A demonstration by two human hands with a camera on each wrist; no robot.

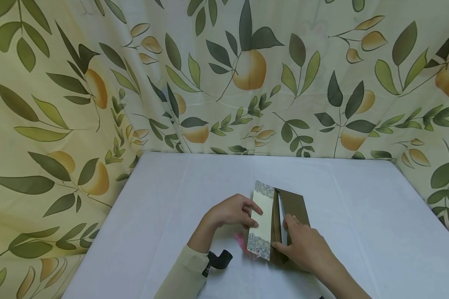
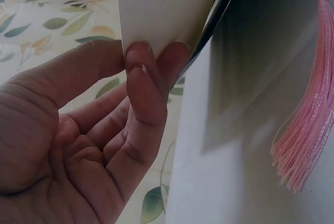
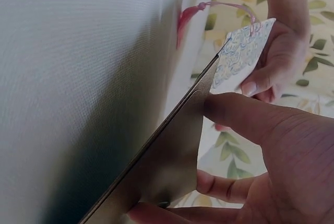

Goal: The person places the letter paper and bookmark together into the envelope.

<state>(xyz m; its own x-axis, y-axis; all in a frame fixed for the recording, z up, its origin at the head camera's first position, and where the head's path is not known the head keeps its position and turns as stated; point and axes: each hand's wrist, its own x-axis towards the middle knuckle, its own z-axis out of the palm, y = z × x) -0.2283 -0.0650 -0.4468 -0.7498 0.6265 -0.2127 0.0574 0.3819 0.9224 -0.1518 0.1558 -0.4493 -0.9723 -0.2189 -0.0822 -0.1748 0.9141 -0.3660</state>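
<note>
Between the thumb and fingers of my left hand [image 1: 233, 211] I pinch a long cream bookmark [image 1: 262, 212] with grey-blue lace-patterned ends. A pink tassel [image 2: 309, 98] hangs from the bookmark's near end. Just to its right, a brown envelope-like folder [image 1: 294, 202] is held tilted, parted along a gap where something white shows. My right hand [image 1: 304, 247] grips this folder by its near part, thumb on one side and fingers curled at the other. In the right wrist view, the bookmark's patterned end [image 3: 241, 51] overlaps the folder's edge. The folder's inside is mostly hidden.
A white-covered table [image 1: 164, 195] lies beneath both hands. Behind and to the left hangs a curtain [image 1: 224, 112] printed with leaves and orange fruit. A black wrist device [image 1: 218, 260] is strapped at the left sleeve's cuff.
</note>
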